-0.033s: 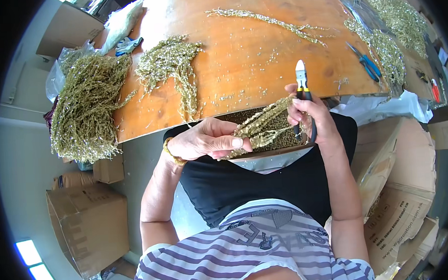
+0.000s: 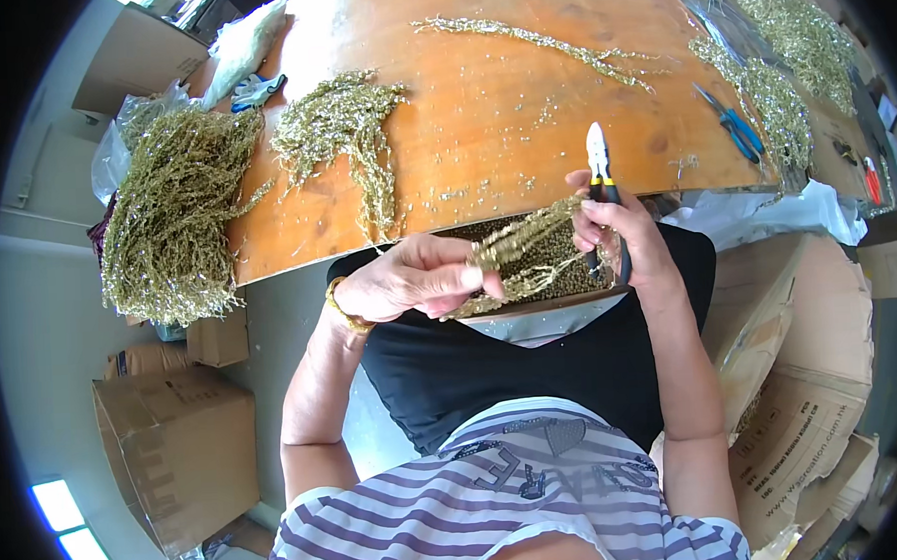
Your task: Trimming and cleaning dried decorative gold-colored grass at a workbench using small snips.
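Observation:
My left hand (image 2: pixel 408 280) pinches a bundle of glittery gold beaded strands (image 2: pixel 519 239) between thumb and fingers, just beyond my lap. The strands stretch across to my right hand (image 2: pixel 629 230), which is closed around cutting pliers (image 2: pixel 598 153) with black and yellow handles. Their pale metal jaws point up and away from me. The far end of the strands meets the fingers of that same hand; how they grip it is partly hidden. Beneath the strands, a box of small gold beads (image 2: pixel 568 277) rests at the table's edge above my lap.
A wooden table (image 2: pixel 481 108) carries a thick gold strand pile (image 2: pixel 180 212), a smaller bunch (image 2: pixel 337 125) and a long loose strand (image 2: pixel 538 44). Blue-handled pliers (image 2: pixel 732 127) lie at the right. Cardboard boxes (image 2: pixel 181 452) stand on the floor at left, an open carton (image 2: pixel 794 395) at right.
The pliers have shifted very slightly left in my right hand. The strands between my hands have moved a little, and my left fingers have shifted slightly.

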Tool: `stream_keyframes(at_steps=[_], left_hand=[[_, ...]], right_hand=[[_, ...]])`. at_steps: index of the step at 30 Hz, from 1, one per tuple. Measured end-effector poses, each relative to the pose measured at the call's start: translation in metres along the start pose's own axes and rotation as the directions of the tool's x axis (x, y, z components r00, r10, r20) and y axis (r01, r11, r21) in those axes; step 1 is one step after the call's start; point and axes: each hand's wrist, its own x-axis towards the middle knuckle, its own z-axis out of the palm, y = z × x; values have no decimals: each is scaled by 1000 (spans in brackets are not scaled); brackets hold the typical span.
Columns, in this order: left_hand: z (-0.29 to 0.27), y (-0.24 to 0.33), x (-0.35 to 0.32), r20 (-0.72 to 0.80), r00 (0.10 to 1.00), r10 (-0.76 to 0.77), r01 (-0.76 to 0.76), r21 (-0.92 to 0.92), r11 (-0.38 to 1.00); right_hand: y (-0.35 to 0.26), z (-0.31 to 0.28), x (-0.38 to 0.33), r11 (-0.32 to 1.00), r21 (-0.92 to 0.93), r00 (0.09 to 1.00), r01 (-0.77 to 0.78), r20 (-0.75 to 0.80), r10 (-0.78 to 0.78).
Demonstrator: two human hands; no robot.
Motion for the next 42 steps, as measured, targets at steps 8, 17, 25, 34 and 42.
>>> stream_keyframes(at_steps=[8, 17, 25, 34, 42], left_hand=[[-4, 0, -1, -61, 998, 26, -37, -189, 981], [4, -1, -1, 19, 999, 38, -31, -295, 955], [15, 17, -1, -132, 987, 93, -110, -128, 986], [12, 39, 1, -106, 988, 111, -117, -52, 992], [3, 34, 0, -148, 984, 99, -108, -51, 993]], right_hand=[[15, -4, -3, 995, 39, 995, -87, 43, 86], [19, -6, -8, 996, 20, 995, -92, 25, 92], [26, -3, -1, 978, -159, 991, -134, -4, 135], [20, 10, -28, 958, -268, 932, 100, -312, -185], [67, 27, -84, 826, -526, 963, -201, 49, 265]])
